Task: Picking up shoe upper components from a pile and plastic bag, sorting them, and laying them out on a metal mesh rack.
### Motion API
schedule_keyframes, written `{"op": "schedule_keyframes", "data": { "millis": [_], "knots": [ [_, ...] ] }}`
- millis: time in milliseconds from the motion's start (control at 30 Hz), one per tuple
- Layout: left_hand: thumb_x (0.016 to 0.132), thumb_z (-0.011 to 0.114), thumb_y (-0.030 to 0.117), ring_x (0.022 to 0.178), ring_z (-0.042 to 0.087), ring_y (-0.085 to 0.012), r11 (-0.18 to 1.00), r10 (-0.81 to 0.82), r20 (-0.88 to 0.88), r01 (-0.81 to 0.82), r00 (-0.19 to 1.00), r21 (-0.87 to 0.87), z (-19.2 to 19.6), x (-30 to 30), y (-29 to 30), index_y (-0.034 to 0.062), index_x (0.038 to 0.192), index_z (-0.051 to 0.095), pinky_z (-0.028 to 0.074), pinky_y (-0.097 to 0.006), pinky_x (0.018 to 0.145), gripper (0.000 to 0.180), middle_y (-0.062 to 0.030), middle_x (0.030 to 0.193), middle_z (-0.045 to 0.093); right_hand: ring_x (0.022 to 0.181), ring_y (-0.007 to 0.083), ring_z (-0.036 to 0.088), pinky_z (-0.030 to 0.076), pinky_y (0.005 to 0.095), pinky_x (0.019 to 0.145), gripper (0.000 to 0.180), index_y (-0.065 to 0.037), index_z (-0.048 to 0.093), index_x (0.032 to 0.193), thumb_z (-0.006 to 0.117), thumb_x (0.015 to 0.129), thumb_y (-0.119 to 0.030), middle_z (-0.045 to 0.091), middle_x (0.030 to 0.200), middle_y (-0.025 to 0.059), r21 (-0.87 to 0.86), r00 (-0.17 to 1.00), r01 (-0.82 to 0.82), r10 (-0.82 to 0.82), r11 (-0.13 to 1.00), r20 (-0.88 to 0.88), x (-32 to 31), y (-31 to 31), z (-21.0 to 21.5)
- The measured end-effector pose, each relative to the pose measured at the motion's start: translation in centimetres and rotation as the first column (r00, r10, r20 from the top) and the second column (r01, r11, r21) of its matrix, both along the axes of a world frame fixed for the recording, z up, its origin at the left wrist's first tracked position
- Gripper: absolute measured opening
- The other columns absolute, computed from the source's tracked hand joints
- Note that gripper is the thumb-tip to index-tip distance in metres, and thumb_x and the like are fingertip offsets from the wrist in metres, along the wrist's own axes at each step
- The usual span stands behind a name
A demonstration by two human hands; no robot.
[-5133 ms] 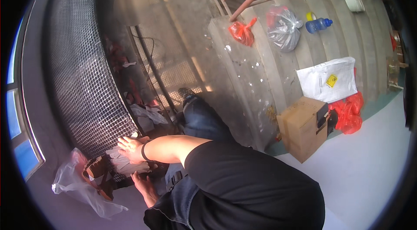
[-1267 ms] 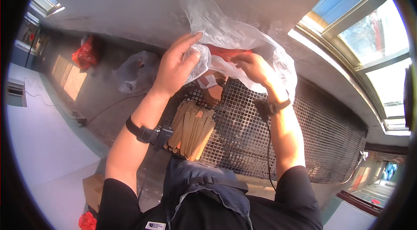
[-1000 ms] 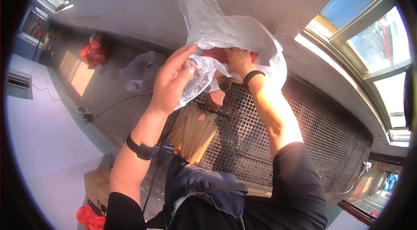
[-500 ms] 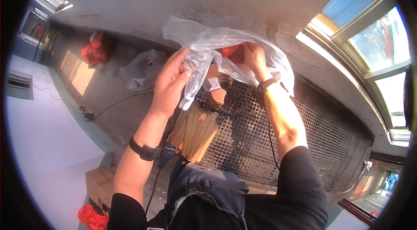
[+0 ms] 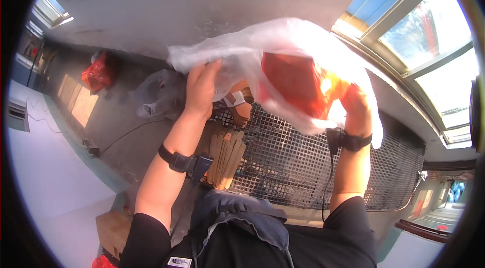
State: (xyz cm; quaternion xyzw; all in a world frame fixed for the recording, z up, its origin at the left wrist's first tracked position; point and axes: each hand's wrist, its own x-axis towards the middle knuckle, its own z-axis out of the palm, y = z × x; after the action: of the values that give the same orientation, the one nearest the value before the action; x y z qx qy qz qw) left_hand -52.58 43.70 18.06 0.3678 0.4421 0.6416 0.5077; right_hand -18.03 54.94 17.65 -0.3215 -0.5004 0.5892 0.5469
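Observation:
A large translucent plastic bag [image 5: 285, 30] spreads between my two hands, its film billowing. My left hand [image 5: 202, 88] is closed on the left part of its film. On the right, my right hand [image 5: 357, 106] is inside the bag, against a red plastic bag [image 5: 293, 78] that shows through the opening; its fingers are hidden by the film and the red plastic. Below my left hand, flat tan strips [image 5: 225, 159] stand bundled on a black grid surface [image 5: 283, 151]. Beyond them lie curved brown pieces [image 5: 241, 114] with a white slip, partly covered by the bag.
Another clear bag [image 5: 160, 93] lies to the left, and a red bag [image 5: 98, 72] sits farther left on the floor. A cardboard box [image 5: 113, 232] is at the lower left. A grey wall [image 5: 151, 0] rises ahead; windows [image 5: 429, 40] line the right.
My right hand has moved right and nearer, pulling the translucent bag wider. Much more of the red bag inside it shows. My left hand still grips the film.

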Motion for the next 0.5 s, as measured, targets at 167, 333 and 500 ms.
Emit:
{"op": "schedule_keyframes", "data": {
  "millis": [167, 333, 500],
  "knots": [
    [0.097, 0.066, 0.014, 0.117, 0.057, -0.0172, 0.992, -0.069, -0.191, 0.087, 0.979, 0.089, -4.3, 3.6, -0.2, 0.0037, 0.128, 0.06, 0.044, -0.035, 0.104, 0.033, -0.0056, 0.123, 0.062, 0.123, 0.031, 0.058, 0.049, 0.0441, 0.105, 0.056, -0.005, 0.055, 0.14, 0.062, 0.098, -0.041, 0.06, 0.136, 0.0149, -0.044, 0.991, 0.08, -0.084, 0.996, -0.107, 2.5, -9.6, -2.1],
    [0.085, 0.058, -0.004, 0.109, 0.063, -0.0322, 0.954, -0.135, -0.745, 0.288, 0.654, 0.08, -11.0, 7.0, -3.8, -0.0005, 0.126, 0.056, 0.049, -0.039, 0.099, 0.041, -0.0173, 0.123, 0.059, 0.125, 0.0317, 0.057, 0.048, 0.0453, 0.107, 0.057, -0.005, 0.053, 0.141, 0.061, 0.099, -0.042, 0.059, 0.138, 0.0153, -0.135, 0.961, 0.168, -0.193, 0.977, -0.198, 4.3, -19.0, -5.4],
    [0.08, 0.056, 0.006, 0.122, 0.059, -0.0429, 0.807, -0.448, -0.79, 0.57, 0.418, -0.156, -12.3, 7.3, -14.8, 0.0013, 0.148, 0.044, 0.052, -0.045, 0.099, 0.069, -0.0255, 0.15, 0.044, 0.127, 0.0324, 0.056, 0.047, 0.0465, 0.108, 0.058, -0.005, 0.051, 0.143, 0.059, 0.099, -0.043, 0.058, 0.14, 0.0157, -0.198, 0.912, 0.222, -0.275, 0.955, -0.303, 6.1, -26.8, -7.8]
  ]
}}
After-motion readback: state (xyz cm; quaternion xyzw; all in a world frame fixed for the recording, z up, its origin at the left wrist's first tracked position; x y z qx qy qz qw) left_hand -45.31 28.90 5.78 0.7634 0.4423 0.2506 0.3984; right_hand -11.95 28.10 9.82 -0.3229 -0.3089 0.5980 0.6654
